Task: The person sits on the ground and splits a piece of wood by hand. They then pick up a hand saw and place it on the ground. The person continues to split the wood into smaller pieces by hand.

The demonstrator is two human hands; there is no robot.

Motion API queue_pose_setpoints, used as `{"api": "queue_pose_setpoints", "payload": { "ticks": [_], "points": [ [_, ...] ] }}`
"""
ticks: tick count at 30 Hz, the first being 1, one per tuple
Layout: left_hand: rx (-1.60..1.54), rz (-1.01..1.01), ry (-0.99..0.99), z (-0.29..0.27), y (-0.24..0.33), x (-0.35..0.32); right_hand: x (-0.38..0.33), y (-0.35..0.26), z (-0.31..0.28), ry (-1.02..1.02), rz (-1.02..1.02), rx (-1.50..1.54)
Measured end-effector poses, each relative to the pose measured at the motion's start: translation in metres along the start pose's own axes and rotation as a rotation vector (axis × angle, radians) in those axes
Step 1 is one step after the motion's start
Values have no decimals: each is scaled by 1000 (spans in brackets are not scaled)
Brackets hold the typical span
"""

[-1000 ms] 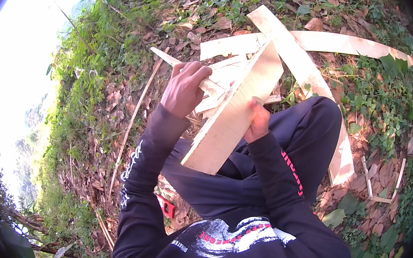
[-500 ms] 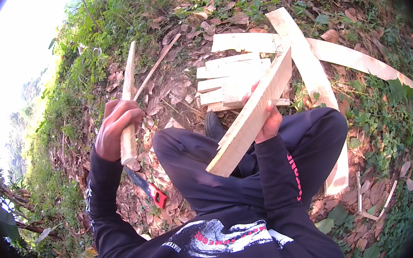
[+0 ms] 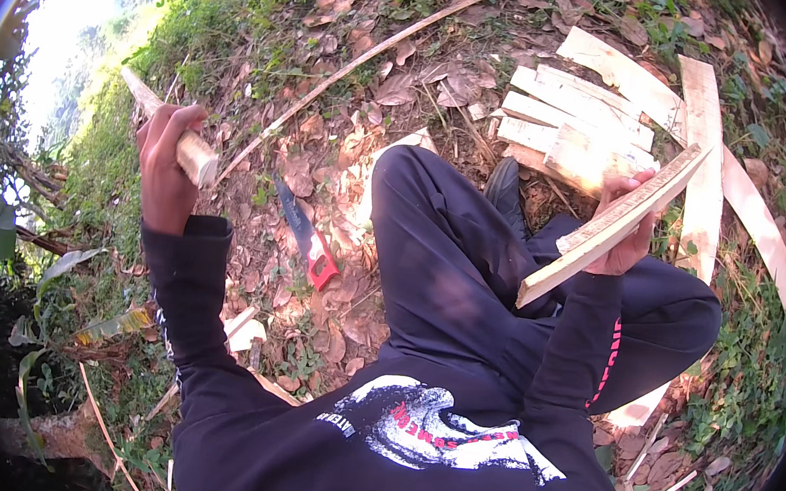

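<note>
My left hand (image 3: 168,167) is raised at the left, its fingers wrapped round a short wooden stick (image 3: 196,159) whose cut end points toward me. Over my bent right knee, my right hand (image 3: 623,239) grips a wooden board (image 3: 607,230), held slantwise with its narrow edge turned up. A handsaw (image 3: 304,237) with a red handle lies on the leaves between my left arm and my left knee. Just beyond the board, a stack of short pale planks (image 3: 575,121) rests on the ground.
Long planks (image 3: 701,162) cross at the right, beside a curved strip of wood (image 3: 771,254). A long thin stick (image 3: 364,58) lies across the leaves ahead. Wood offcuts (image 3: 243,330) are near my left elbow. Green plants border the ground on both sides.
My left hand has swung out left with the stick, away from the handsaw. The board in my right hand has turned edge-up. The whole view has shifted toward the left.
</note>
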State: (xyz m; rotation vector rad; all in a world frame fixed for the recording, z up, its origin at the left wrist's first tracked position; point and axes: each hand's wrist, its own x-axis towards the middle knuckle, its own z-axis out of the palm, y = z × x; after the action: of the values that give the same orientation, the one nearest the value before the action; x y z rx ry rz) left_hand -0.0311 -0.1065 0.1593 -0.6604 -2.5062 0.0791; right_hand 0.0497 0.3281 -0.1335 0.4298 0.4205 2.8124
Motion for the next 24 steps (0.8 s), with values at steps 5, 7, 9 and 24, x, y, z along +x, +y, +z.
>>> {"api": "queue_pose_setpoints", "payload": {
  "ticks": [5, 7, 9, 24],
  "points": [
    [235, -291, -93, 115, -141, -120, 2, 3, 3, -95, 98, 30],
    [392, -440, -285, 165, -185, -203, 4, 5, 6, -101, 89, 26],
    [291, -638, -432, 201, -204, -283, 3, 4, 8, -116, 122, 55],
    [-555, -868, -131, 232, -20, -148, -1, 17, -13, 143, -20, -307]
  ]
}}
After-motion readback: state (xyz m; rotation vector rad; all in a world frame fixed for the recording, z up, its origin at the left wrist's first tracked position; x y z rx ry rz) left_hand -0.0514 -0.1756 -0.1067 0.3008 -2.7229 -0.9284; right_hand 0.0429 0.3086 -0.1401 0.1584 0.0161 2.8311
